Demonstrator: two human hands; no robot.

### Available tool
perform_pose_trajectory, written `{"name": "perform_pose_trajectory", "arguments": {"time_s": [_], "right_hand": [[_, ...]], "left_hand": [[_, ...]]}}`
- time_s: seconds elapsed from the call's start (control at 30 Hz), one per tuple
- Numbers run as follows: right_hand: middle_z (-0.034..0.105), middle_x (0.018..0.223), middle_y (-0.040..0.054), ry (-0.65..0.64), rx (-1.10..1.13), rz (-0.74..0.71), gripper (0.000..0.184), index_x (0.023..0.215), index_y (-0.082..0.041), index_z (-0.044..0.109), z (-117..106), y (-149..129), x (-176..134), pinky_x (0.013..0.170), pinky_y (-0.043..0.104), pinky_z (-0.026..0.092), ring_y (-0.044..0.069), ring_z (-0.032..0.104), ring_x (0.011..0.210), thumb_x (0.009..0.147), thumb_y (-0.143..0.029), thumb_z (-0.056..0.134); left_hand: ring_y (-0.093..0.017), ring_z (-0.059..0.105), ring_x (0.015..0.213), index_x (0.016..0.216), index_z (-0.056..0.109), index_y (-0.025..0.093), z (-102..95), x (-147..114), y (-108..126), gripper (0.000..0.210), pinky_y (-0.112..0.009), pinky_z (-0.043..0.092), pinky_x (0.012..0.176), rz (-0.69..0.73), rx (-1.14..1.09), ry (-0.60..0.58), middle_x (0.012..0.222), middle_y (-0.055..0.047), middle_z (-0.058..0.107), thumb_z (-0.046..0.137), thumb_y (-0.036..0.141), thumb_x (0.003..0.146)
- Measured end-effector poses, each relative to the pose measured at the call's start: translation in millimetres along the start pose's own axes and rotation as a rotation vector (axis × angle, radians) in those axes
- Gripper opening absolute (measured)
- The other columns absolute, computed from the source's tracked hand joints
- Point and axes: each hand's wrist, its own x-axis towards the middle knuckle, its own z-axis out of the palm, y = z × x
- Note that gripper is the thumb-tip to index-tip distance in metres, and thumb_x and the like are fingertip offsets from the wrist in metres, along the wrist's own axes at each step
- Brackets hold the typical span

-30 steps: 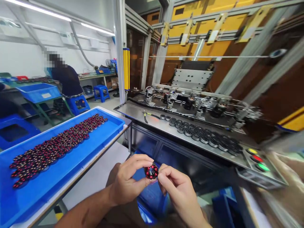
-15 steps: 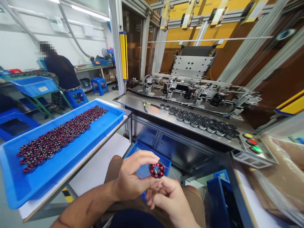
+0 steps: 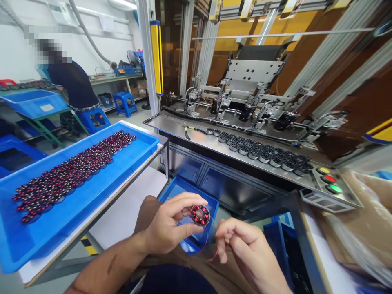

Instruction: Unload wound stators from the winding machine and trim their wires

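Between the thumb and fingers of my left hand is a round motor stator, wound with red wire and tilted so that its open centre faces me. A thin pinkish-red wire hangs from the stator in a loop. My right hand, to the right of the stator and apart from it, has its fingers curled in a pinch on the loose wire, whose end sticks out below the fingertips. Both hands are above my lap.
At the left, a blue tray carries rows of wound stators. Bare black stators line the steel ledge of a winding machine, beside cutters. Buttons sit at right. Below stands a blue bin; a co-worker is far left.
My right hand has moved right and away from the stator, drawing the wire out. My left hand still holds the stator, now turned slightly. The camera view has shifted a little.
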Motion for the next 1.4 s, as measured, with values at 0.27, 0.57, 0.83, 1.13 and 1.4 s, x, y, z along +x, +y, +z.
{"name": "perform_pose_trajectory", "arguments": {"time_s": [0.27, 0.57, 0.83, 1.13, 1.4], "right_hand": [[0.049, 0.043, -0.0037, 0.003, -0.022, 0.006, 0.046, 0.057, -0.019, 0.052, 11, 10, 6, 0.050, 0.023, 0.031, 0.009, 0.039, 0.046, 0.083, -0.054, 0.067], [0.044, 0.047, -0.0043, -0.169, -0.212, -0.028, 0.047, 0.055, -0.019, 0.050, 7, 5, -7, 0.050, 0.024, 0.029, 0.009, 0.038, 0.048, 0.086, -0.052, 0.063], [0.054, 0.065, -0.0021, 0.116, -0.373, -0.402, 0.035, 0.071, -0.021, 0.056, 6, -4, 2, 0.057, 0.025, 0.040, 0.014, 0.050, 0.061, 0.077, -0.050, 0.075], [0.058, 0.068, -0.0014, 0.193, -0.215, -0.423, 0.019, 0.075, -0.021, 0.057, 23, 10, 4, 0.057, 0.023, 0.044, 0.012, 0.053, 0.061, 0.093, -0.027, 0.059], [0.056, 0.065, -0.0007, 0.258, -0.195, -0.389, 0.024, 0.071, -0.021, 0.056, 25, 17, -1, 0.055, 0.024, 0.044, 0.013, 0.053, 0.059, 0.092, -0.032, 0.061]], "left_hand": [[-0.020, 0.061, 0.100, 0.119, 0.069, 0.024, 8.2, -9, -9, 0.050, -0.033, 0.053, 0.088, -0.122, -0.165, -0.044, 0.110, -0.009, 0.060, 0.083, 0.020, 0.071], [-0.013, 0.069, 0.082, 0.113, 0.065, 0.022, 6.1, -11, -8, 0.054, -0.024, 0.057, 0.077, -0.287, -0.467, 0.047, 0.104, -0.006, 0.070, 0.088, 0.015, 0.064], [-0.021, 0.061, 0.110, 0.117, 0.068, 0.025, -0.3, -12, -3, 0.044, -0.028, 0.053, 0.090, -0.099, -0.087, -0.041, 0.119, -0.010, 0.062, 0.078, 0.013, 0.076], [-0.018, 0.066, 0.092, 0.117, 0.065, 0.020, 4.7, -10, -3, 0.041, -0.030, 0.054, 0.083, -0.303, -0.386, -0.017, 0.111, -0.010, 0.067, 0.077, 0.027, 0.079], [-0.015, 0.065, 0.078, 0.097, 0.068, 0.016, 20.7, -4, -10, 0.040, -0.025, 0.055, 0.070, -0.205, -0.241, 0.129, 0.098, -0.008, 0.067, 0.087, 0.021, 0.062]]}}
